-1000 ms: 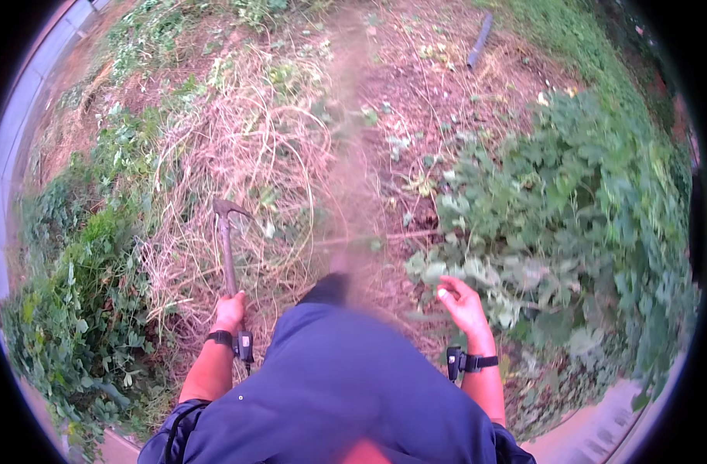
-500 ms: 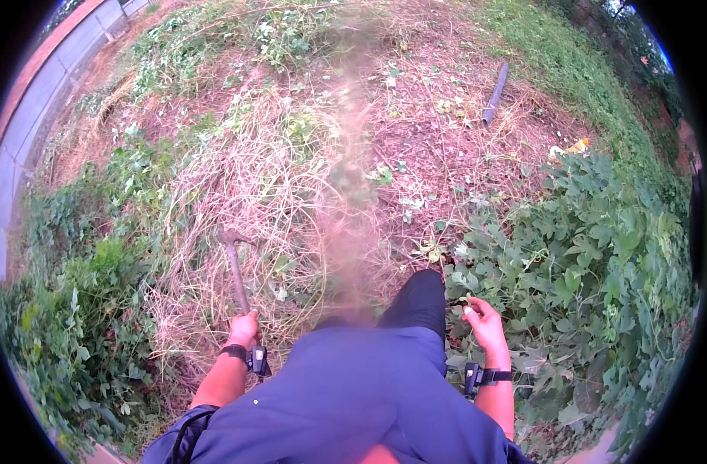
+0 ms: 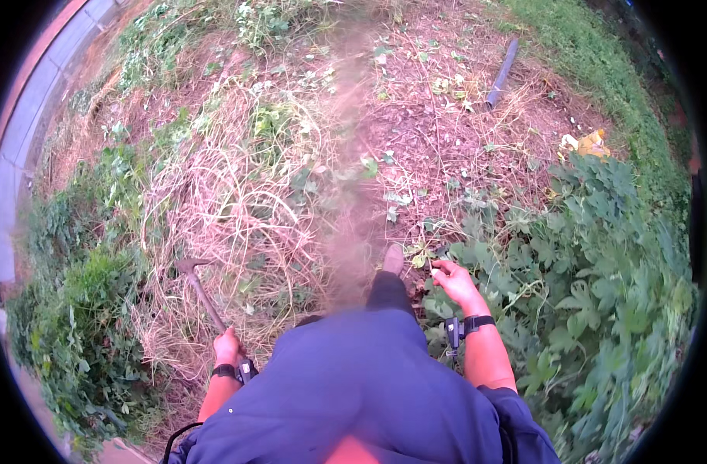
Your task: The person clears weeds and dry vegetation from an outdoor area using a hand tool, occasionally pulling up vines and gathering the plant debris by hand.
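My left hand [image 3: 227, 345] is wrapped round the wooden handle of a short-handled hoe [image 3: 205, 298], low on the left. The hoe's rusty head has a pointed end and lies over a tangle of dry vines [image 3: 233, 201]. My right hand [image 3: 455, 283] is out in front on the right, thumb and fingers curled together close to some pale green leaves [image 3: 419, 255]. Whatever is between those fingers is too small to make out. Both wrists carry a black strap with a small device. My shoe [image 3: 394, 260] shows on the ground, left of my right hand.
Dense leafy vines [image 3: 578, 286] cover the right side, and more greenery [image 3: 79, 309] grows at the left. A dark pipe [image 3: 503, 73] lies on the reddish ground at the far right, with a yellowish crumpled thing [image 3: 589, 144] nearer. A grey wall or paved strip [image 3: 21, 139] bends along the left edge.
My right hand has moved up and left, away from the leafy vines. The hoe and my left hand have shifted left and lower in view. A shoe has come into sight ahead.
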{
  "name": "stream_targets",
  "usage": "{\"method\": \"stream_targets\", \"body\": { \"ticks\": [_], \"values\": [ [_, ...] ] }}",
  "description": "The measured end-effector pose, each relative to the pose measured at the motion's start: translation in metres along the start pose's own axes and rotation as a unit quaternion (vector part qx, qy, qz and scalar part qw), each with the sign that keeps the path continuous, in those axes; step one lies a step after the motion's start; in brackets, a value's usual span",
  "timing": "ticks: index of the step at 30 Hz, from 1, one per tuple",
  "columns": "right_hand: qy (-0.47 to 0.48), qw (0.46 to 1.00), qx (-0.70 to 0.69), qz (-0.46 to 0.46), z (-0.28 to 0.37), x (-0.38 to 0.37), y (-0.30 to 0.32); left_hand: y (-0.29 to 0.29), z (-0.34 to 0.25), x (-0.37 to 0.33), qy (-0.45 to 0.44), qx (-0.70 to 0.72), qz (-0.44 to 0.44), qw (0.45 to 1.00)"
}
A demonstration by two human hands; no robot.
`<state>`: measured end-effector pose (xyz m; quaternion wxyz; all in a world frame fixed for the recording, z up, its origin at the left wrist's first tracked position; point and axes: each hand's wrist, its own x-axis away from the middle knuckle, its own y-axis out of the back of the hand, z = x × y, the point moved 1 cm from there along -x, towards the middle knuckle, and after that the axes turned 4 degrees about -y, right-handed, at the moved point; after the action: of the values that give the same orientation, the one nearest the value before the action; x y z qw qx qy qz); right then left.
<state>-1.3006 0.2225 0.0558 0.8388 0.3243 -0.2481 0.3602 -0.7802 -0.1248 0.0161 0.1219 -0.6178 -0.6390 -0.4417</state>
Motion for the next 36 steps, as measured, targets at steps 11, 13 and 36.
{"method": "stream_targets", "body": {
  "ticks": [11,13,36],
  "values": [
    [-0.159,0.98,-0.121,-0.012,-0.055,-0.076,0.084,-0.103,-0.125,0.066,-0.078,0.083,-0.064,0.991],
    [-0.155,0.977,-0.142,-0.018,-0.049,-0.081,0.08,-0.104,-0.134,0.069,-0.106,0.064,-0.07,0.99],
    [-0.31,0.925,-0.214,-0.045,-0.134,-0.092,0.184,-0.256,-0.178,0.048,-0.026,-0.062,0.0,0.998]
  ]
}}
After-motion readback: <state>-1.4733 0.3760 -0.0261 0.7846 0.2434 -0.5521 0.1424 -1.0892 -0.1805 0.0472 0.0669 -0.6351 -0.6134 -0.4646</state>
